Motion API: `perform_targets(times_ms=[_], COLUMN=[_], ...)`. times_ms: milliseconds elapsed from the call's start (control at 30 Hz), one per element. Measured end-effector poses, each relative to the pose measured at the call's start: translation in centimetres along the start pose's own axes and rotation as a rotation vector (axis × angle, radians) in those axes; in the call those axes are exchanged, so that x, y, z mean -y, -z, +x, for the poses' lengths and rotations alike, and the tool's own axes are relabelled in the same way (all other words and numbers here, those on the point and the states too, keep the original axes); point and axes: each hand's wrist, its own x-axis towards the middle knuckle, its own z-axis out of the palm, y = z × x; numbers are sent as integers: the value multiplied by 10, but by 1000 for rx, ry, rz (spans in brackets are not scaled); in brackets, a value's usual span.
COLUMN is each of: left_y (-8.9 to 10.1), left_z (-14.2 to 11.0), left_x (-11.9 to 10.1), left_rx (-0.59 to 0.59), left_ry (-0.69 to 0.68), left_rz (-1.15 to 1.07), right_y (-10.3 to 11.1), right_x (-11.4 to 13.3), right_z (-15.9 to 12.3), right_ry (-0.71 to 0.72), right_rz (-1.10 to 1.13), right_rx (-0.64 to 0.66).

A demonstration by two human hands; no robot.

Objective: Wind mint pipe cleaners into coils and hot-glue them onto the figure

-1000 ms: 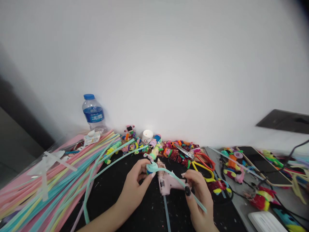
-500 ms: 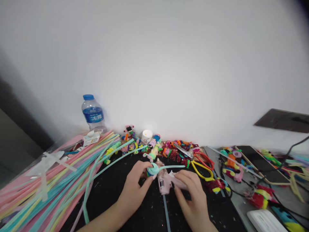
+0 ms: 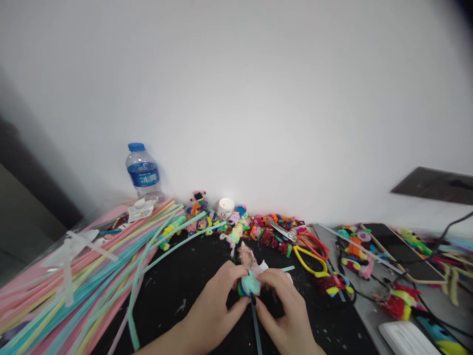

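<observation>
My left hand (image 3: 223,296) pinches the left side of a small mint-green coiled pipe cleaner piece (image 3: 251,283) with some blue and green beneath it. From the other side, the fingers of my right hand (image 3: 283,305) are closed on that same piece. A loose mint pipe cleaner tail (image 3: 288,268) sticks out to the right past my knuckles. Behind the piece lies a pink hot glue gun (image 3: 247,257), its body mostly hidden by my hands. A glue stick (image 3: 256,328) runs from it towards me over the black mat (image 3: 173,291).
Pastel pipe cleaners (image 3: 84,266) are heaped at left, near a water bottle (image 3: 144,172). Several pipe cleaner figures (image 3: 234,229) line the wall beside a white paper cup (image 3: 225,208). Red-and-yellow-handled scissors (image 3: 310,251), a phone (image 3: 402,251) and a white device (image 3: 406,339) lie at right.
My left hand has carried the mint piece right and towards me, in front of the glue gun. My right hand has left the gun's handle and closed on the piece.
</observation>
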Motion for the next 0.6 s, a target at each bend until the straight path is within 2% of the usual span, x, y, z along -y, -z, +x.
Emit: perform_targets(times_ms=[300, 600], left_y=[1, -1], left_z=[1, -1], left_x=[-1, 0], left_rx=[-34, -11], left_ry=[-43, 30], left_rz=[11, -36], right_y=[0, 0], right_x=[0, 1], right_z=[0, 0], right_ry=[-22, -10], right_rz=[20, 29], right_rx=[9, 23])
